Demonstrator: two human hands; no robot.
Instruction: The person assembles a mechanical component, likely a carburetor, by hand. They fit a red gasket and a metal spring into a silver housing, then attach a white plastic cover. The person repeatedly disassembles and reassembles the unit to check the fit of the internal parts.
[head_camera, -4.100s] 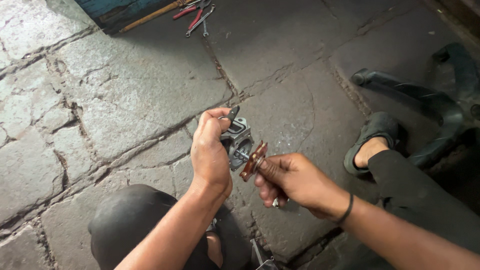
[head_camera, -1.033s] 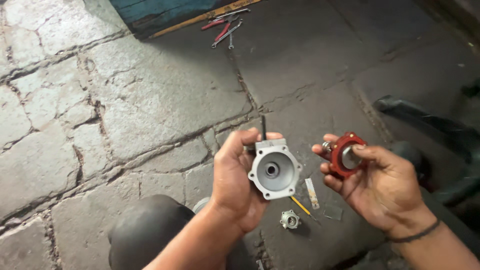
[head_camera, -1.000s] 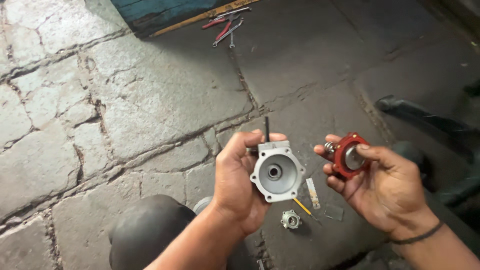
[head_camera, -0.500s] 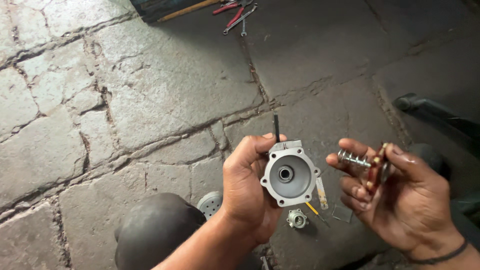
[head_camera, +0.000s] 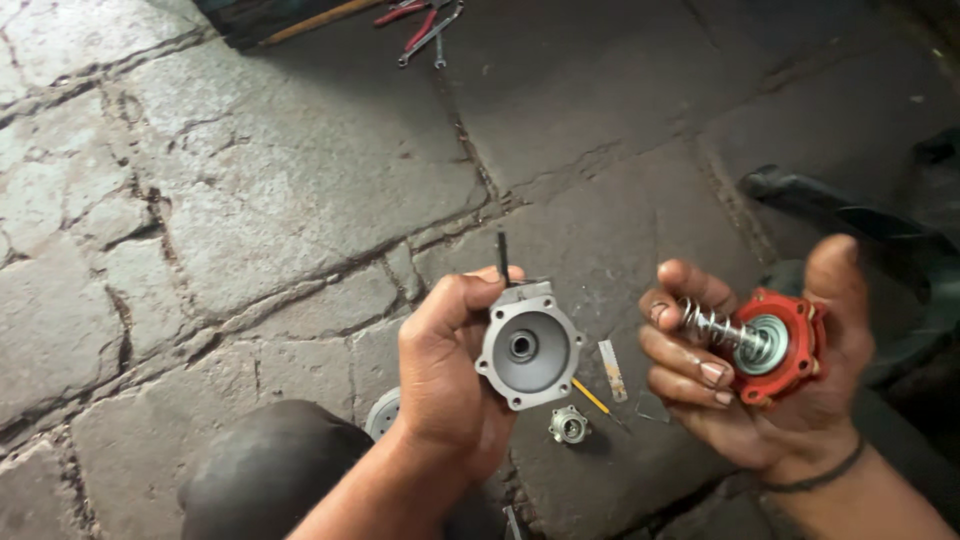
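Hands hold two separated parts above a cracked stone floor (head_camera: 250, 190). Left hand (head_camera: 445, 375) is closed around the round grey cast-metal housing (head_camera: 528, 345), bowl side up, a thin dark rod (head_camera: 502, 258) rising at its 12 o'clock. Right hand (head_camera: 770, 370), at 3 o'clock from the housing, cradles the red round diaphragm disc with metal centre (head_camera: 775, 345), fingers curled on its coiled steel spring (head_camera: 712, 327). Half a second ago the disc stood edge-on; it now faces the camera, so its face can be examined. On the floor at 6 o'clock of the housing lie a small metal flanged fitting (head_camera: 569, 426), a yellow-handled tool (head_camera: 594, 399) and a pale flat strip (head_camera: 611, 371). Red-handled pliers (head_camera: 420, 20) at 12 o'clock are cut off by the frame. The round object (head_camera: 381, 412) behind the left wrist is mostly hidden.
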